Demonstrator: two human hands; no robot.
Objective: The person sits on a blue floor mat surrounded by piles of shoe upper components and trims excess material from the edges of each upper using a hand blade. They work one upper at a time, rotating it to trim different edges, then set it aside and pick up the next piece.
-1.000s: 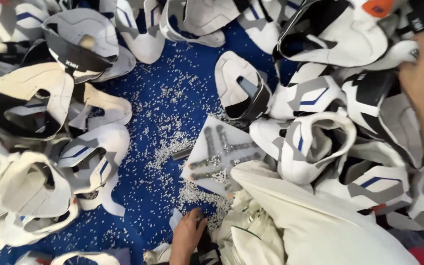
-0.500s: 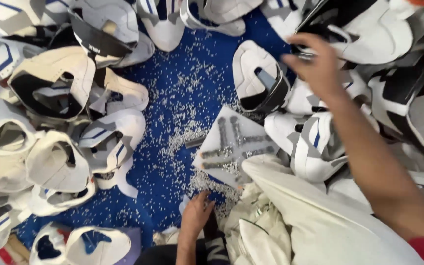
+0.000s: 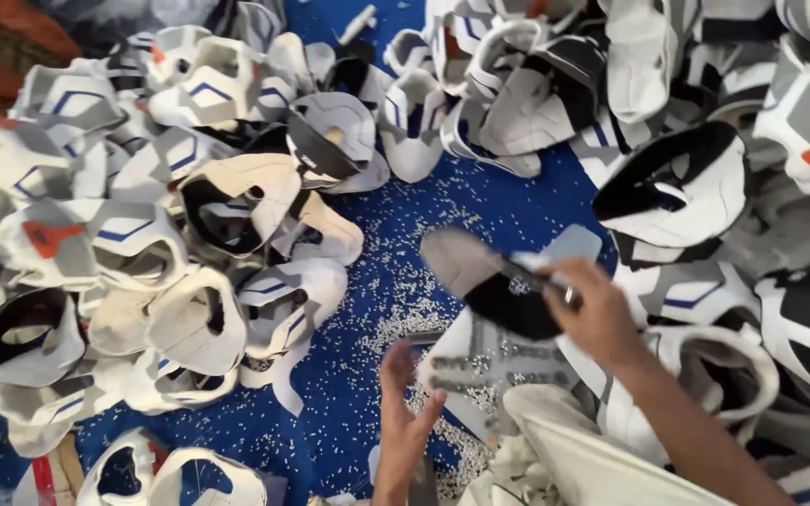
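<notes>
My right hand (image 3: 600, 314) grips a white and black shoe upper (image 3: 494, 281), blurred with motion, above the blue mat (image 3: 424, 211). My left hand (image 3: 403, 412) is raised below it, fingers spread and holding nothing, beside a flat white cut piece (image 3: 494, 365) lying on the mat. Small white crumbs (image 3: 396, 309) are scattered over the mat around both hands.
Heaps of white, grey and black shoe uppers lie on the left (image 3: 142, 253) and on the right (image 3: 705, 187), several with orange tags. A pale cloth (image 3: 583, 459) sits at the bottom right. An orange-brown surface (image 3: 2, 37) shows at the top left.
My right hand took a shoe upper from the right heap and drew it toward the middle. My left hand lifted off the mat and spread its fingers. The camera tilted.
</notes>
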